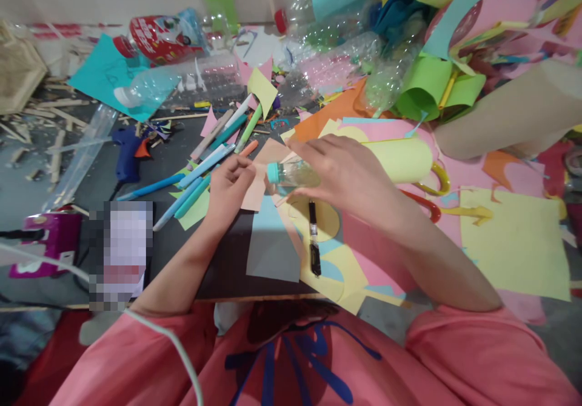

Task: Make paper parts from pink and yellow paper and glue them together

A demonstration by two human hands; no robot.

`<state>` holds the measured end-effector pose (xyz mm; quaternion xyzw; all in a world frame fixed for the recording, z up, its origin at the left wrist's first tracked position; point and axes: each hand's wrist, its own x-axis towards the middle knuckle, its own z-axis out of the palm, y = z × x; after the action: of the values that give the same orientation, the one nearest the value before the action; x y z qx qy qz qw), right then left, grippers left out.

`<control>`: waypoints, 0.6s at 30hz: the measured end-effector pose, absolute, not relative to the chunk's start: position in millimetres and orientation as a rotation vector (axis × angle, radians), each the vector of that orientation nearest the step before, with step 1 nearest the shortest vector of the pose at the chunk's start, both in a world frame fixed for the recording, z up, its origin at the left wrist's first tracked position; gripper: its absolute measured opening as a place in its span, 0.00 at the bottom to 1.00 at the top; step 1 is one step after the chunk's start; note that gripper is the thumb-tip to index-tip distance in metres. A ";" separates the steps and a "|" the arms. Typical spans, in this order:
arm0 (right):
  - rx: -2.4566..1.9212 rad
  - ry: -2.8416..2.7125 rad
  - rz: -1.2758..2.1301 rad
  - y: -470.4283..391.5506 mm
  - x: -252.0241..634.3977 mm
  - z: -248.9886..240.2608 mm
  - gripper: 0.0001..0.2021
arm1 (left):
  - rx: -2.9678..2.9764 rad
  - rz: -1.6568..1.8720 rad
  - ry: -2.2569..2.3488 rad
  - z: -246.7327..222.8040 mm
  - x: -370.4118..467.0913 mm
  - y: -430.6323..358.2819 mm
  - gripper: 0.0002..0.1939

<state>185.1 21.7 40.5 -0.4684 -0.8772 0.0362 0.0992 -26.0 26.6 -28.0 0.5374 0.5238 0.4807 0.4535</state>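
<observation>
My right hand is wrapped over a clear plastic bottle that lies on its side, its teal cap pointing left. Pale yellow paper surrounds the bottle's body and shows beyond my wrist. Just left of the cap is my left hand, its fingers curled in and apart from the bottle; whatever may be pinched there is hidden. Below the bottle, a black pen rests on yellow paper cut-outs, beside a grey-blue sheet.
Several markers lie left of my hands, near a blue glue gun and a phone. Plastic bottles and coloured paper fill the back. Scissors lie at right, below another person's arm.
</observation>
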 end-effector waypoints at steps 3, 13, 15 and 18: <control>-1.450 -2.491 0.112 34.0 202.3 44.9 0.21 | 1.339 1.198 1.310 -29.7 -26.9 28.7 0.12; -1.634 -2.228 -0.014 69.4 225.6 30.3 0.20 | 1.311 1.266 1.296 -32.8 -23.8 26.6 0.15; -1.640 -2.245 0.054 64.4 220.4 34.8 0.18 | 1.397 1.283 1.301 -31.8 -23.2 26.0 0.11; -1.537 -2.449 0.281 49.9 211.9 41.3 0.15 | 1.507 1.259 1.335 -30.3 -24.2 26.0 0.04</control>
<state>211.9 49.9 41.3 -0.5254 -0.8371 0.0962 0.1180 -24.2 26.0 -30.3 0.5886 0.5214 0.4915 0.3744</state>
